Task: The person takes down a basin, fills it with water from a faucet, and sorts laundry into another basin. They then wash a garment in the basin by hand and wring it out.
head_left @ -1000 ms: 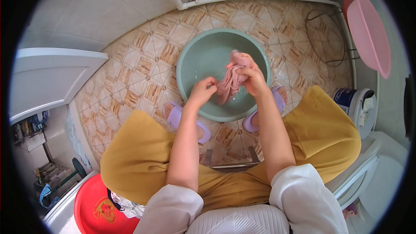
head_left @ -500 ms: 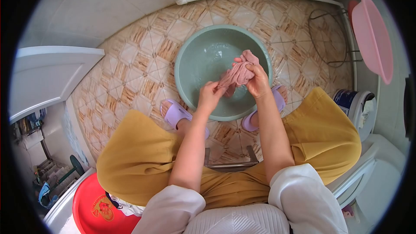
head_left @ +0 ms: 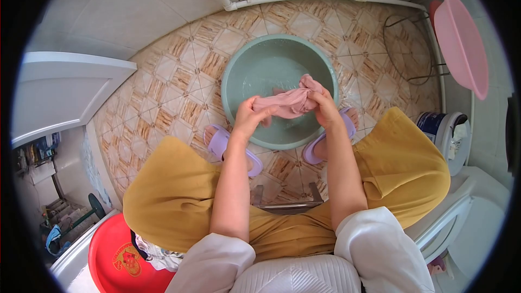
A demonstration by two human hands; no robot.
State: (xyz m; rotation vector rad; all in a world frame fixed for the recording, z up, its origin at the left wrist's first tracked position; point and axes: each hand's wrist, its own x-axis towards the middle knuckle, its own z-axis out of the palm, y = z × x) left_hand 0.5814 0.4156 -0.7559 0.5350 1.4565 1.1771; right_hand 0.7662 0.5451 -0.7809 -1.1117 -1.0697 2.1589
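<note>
A bunched pink cloth [head_left: 287,103] stretches between my two hands above a round grey-green basin [head_left: 227,84] on the floor. My left hand [head_left: 251,116] grips its left end close to the basin's near-left rim. Over the right side of the basin, my right hand [head_left: 325,109] is closed round the other end, with a fold sticking up past the fingers. Part of the cloth hangs down below the hands. The basin seems to hold shallow water.
Purple slippers [head_left: 220,142] flank the basin on the patterned tile floor [head_left: 173,84]. A red basin [head_left: 108,255] with clothes stands at lower left. A pink basin [head_left: 461,43] hangs on the right wall, above a bucket [head_left: 434,127] and a white toilet [head_left: 477,211]. A white door [head_left: 70,92] is at left.
My left hand has moved left, and the cloth is now drawn out longer between both hands. My right hand keeps its hold, slightly lower.
</note>
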